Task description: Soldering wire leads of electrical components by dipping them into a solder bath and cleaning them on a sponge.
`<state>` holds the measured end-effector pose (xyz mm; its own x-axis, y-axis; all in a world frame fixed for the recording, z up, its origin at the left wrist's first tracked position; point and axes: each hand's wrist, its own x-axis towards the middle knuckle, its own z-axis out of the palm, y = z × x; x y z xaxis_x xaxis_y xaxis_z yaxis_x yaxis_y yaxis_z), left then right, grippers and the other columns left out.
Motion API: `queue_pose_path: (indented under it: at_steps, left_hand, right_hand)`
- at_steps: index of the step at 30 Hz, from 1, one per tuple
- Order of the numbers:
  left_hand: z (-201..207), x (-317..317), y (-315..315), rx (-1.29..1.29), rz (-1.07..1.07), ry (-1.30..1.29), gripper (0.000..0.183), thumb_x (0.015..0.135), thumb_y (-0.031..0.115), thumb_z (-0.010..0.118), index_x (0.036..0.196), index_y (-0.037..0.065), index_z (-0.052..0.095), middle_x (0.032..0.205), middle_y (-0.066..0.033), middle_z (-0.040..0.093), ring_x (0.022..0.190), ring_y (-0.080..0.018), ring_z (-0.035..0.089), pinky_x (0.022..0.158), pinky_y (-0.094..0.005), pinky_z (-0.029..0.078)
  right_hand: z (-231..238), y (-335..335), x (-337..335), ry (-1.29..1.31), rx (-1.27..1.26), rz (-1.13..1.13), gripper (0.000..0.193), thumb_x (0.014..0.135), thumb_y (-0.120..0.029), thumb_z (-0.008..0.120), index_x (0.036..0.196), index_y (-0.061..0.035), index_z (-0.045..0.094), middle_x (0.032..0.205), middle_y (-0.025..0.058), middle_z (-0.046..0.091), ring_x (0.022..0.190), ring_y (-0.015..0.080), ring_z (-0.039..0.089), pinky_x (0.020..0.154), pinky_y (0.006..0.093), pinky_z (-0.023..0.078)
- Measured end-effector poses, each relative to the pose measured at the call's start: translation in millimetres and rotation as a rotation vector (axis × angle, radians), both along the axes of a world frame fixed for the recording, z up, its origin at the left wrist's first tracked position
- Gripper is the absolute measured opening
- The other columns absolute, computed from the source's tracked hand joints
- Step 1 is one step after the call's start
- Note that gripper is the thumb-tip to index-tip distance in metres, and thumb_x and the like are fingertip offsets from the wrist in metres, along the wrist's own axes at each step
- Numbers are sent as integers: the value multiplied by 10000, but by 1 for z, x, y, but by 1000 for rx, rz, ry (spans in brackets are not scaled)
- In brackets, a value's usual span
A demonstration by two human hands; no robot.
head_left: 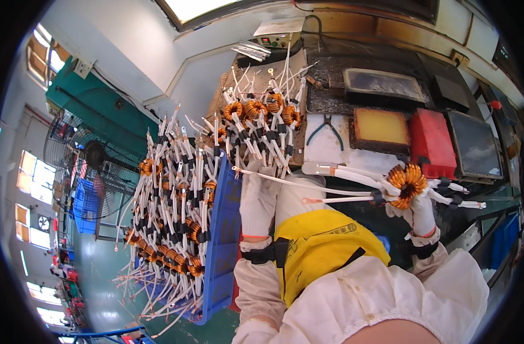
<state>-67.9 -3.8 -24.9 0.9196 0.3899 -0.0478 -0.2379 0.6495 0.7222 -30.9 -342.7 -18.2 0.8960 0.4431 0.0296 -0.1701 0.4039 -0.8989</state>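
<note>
My right hand [421, 216], in a white glove, grips a toroidal coil [407, 186] wound with copper wire, with thick white leads and black sleeves on it. Its leads stretch left over my lap; one wide lead ends in a flat white tip [316, 168]. A thin white wire [296, 183] from the same coil reaches my gloved left hand [256, 198]. The fingers there appear closed on the wire, and its ring terminal [236, 170] sticks out beyond them. Part of my left grip is hard to make out.
Left of me, a blue crate [223, 258] is piled with similar coils. More coils [256, 109] stand on the bench. Pliers [327, 132], a yellow-filled tray [382, 127], a red box [432, 143] and a dark-framed pot [383, 86] lie ahead. A floor fan [95, 155] stands farther left.
</note>
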Motion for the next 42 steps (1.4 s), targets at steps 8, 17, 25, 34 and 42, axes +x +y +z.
queue_pose_path:
  at_steps: [8, 17, 25, 34, 42]
  left_hand:
    - [-5, 0, 21, -47, 152, -73, 317, 932, 178, 524, 1188, -5, 488, 1049, -102, 585, 853, -128, 593, 737, -235, 532]
    - [0, 2, 1, -115, -66, -122, 286, 944, 203, 504, 1156, 10, 501, 1024, -97, 591, 857, -136, 600, 767, -247, 529]
    - [1, 23, -55, -125, -226, -10, 279, 954, 237, 484, 1131, 24, 518, 1039, -82, 585, 950, -161, 571, 816, -277, 509]
    - [6, 47, -101, -112, -392, 194, 324, 936, 341, 510, 1078, 51, 533, 931, -61, 568, 836, -145, 527, 738, -264, 463]
    - [16, 83, -120, -55, -364, 157, 311, 929, 333, 528, 1032, 40, 525, 880, -83, 562, 821, -160, 557, 752, -275, 485]
  right_hand:
    - [-8, -11, 3, -105, 46, -5, 450, 885, -305, 577, 1152, 42, 476, 941, 131, 614, 633, 174, 593, 526, 270, 481]
    - [-2, -6, 1, 7, -44, -98, 738, 759, -560, 639, 1204, -4, 447, 968, 123, 597, 596, 167, 543, 506, 290, 449]
    - [9, -2, 0, -81, -60, -167, 573, 906, -482, 481, 1125, 47, 469, 808, 82, 546, 631, 146, 505, 588, 300, 431]
    - [12, -22, 12, -68, 136, -385, 330, 932, -189, 493, 1161, 46, 467, 1085, 166, 556, 878, 228, 589, 747, 379, 521]
    - [20, -53, 14, 3, 82, -389, 500, 859, -185, 576, 1251, 66, 393, 1002, 177, 616, 839, 220, 645, 689, 284, 541]
